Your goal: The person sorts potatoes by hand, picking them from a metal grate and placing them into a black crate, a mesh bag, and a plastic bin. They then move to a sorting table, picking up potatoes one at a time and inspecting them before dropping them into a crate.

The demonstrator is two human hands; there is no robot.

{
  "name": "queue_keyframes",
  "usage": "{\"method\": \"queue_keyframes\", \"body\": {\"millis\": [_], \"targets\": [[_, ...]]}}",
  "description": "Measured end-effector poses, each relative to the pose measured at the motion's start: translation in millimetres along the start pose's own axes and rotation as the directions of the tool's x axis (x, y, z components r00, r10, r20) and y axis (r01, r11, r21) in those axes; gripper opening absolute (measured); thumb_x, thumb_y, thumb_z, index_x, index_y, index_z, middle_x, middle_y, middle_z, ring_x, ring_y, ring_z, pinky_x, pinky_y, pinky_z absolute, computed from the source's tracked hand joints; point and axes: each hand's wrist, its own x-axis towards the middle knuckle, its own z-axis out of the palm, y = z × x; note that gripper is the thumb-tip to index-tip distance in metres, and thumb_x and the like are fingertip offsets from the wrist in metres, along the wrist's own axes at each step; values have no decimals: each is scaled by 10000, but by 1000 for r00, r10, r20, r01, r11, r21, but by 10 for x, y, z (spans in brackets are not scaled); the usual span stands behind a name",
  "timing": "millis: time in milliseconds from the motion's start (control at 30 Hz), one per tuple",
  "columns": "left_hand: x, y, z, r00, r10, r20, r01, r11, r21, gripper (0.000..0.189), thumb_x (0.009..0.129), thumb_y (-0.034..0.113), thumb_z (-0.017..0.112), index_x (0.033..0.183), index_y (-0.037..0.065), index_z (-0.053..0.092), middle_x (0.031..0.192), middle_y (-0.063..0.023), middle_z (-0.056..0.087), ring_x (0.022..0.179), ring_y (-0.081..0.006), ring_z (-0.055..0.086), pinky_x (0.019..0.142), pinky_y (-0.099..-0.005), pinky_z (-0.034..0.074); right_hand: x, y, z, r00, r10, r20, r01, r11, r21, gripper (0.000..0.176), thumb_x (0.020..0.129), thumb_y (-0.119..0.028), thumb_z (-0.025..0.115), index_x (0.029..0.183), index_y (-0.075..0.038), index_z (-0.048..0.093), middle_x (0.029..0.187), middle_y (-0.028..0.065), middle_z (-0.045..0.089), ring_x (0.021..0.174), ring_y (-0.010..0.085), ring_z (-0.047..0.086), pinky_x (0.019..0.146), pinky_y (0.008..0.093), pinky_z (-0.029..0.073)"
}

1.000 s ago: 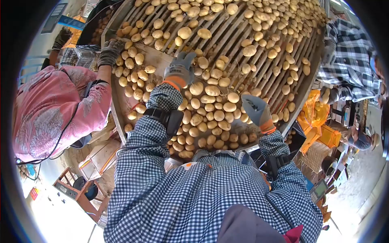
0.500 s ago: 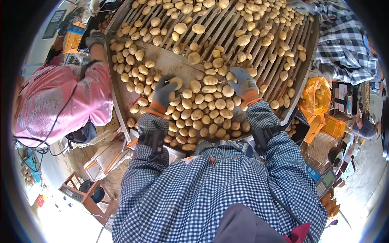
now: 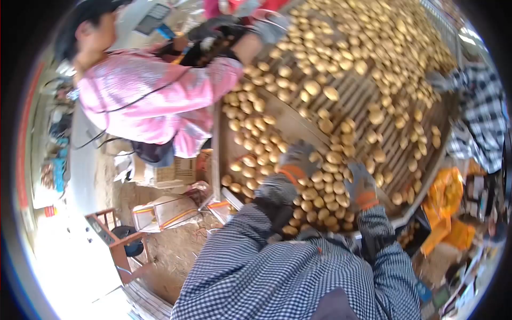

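My left hand [image 3: 298,158], in a grey glove with an orange cuff, is over the potatoes on the sorting table. It curls around a potato [image 3: 315,157] at its thumb side, a little blurred. To its right, my right hand [image 3: 361,184], gloved alike, has its fingers stretched out and slightly apart beside the slats, among loose potatoes. No potato shows in it. A heap of potatoes [image 3: 323,201] lies between and below my hands. More potatoes [image 3: 249,125] are scattered to the left of my left hand.
Wooden slats [image 3: 394,140] carry many potatoes towards the far end. A co-worker in a pink top [image 3: 154,98] reaches over the left side. Another person's checked sleeve [image 3: 480,112] is at the right. An orange bag [image 3: 447,194] stands right; a wooden chair [image 3: 114,240] stands lower left.
The view has swung left, so the table appears farther right. Both my hands stay over the potatoes, now closer together in the view. The co-worker in pink shows more fully.
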Motion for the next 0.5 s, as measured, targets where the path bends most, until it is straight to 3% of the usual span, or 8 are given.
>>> {"method": "queue_keyframes", "body": {"millis": [67, 100, 133, 167, 200, 233, 400, 500], "targets": [[77, 172, 6, 996, -48, 75, 43, 997, 65, 631, 835, 554, 633, 1278, 106, 605, 1311, -155, 532, 1197, -356, 531, 986, -473, 475, 38, -82, 58, 956, 176, 235, -123, 966, -226, 499, 799, -211, 725, 1260, -82, 582, 1290, 150, 589, 1131, 336, 605, 919, 424, 524], [654, -148, 1060, 996, -81, 38, 79, 995, 56, 631, 835, 554, 633, 1278, 106, 605, 1311, -155, 532, 1197, -356, 531, 986, -473, 475, 63, -150, 27, 964, 126, 234, -74, 973, -220, 499, 799, -211, 725, 1260, -82, 582, 1290, 150, 589, 1131, 336, 605, 919, 424, 524], [1074, -613, 1976, 970, 110, -217, -36, 947, 318, 640, 866, 540, 609, 1305, 75, 579, 1309, -175, 531, 1169, -358, 544, 964, -449, 495, 96, -227, -50, 946, 183, 267, -129, 970, -206, 510, 805, -206, 724, 1275, -68, 579, 1306, 156, 581, 1146, 335, 596, 946, 416, 513], [725, -319, 1601, 963, 66, -261, 16, 953, 301, 640, 866, 540, 609, 1305, 75, 579, 1309, -175, 531, 1169, -358, 544, 964, -449, 495, 105, -269, -97, 925, 233, 300, -178, 964, -199, 522, 811, -201, 724, 1290, -54, 576, 1322, 162, 572, 1161, 335, 587, 972, 408, 502], [536, -59, 968, 1000, -30, -3, 30, 968, 248, 631, 886, 509, 603, 1339, 74, 550, 1337, -161, 523, 1179, -352, 544, 966, -430, 499, 55, -177, -10, 957, 165, 240, -112, 969, -218, 514, 815, -213, 723, 1286, -68, 579, 1319, 148, 576, 1153, 325, 592, 944, 409, 516], [336, 163, 218, 960, -97, 263, 48, 981, 187, 624, 905, 478, 598, 1373, 73, 522, 1366, -146, 516, 1188, -347, 544, 967, -412, 504, 14, -70, 105, 980, 96, 177, -52, 970, -237, 505, 818, -225, 722, 1282, -81, 581, 1317, 134, 581, 1146, 315, 598, 915, 410, 530], [68, 117, 86, 988, -10, 156, -9, 993, 120, 610, 912, 398, 628, 1435, 129, 469, 1369, -95, 535, 1164, -302, 572, 942, -388, 520, 37, -29, 145, 946, 173, 274, -75, 940, -333, 517, 860, -259, 693, 1331, -89, 563, 1367, 146, 557, 1190, 333, 575, 972, 430, 507], [250, -27, 520, 997, 8, 75, -7, 1000, -16, 669, 871, 416, 667, 1455, 168, 453, 1344, -84, 554, 1103, -299, 604, 910, -385, 531, 21, 149, 185, 960, 119, 254, -66, 976, -209, 489, 863, -238, 697, 1312, -88, 579, 1276, 140, 622, 1119, 307, 621, 916, 415, 531]]}}
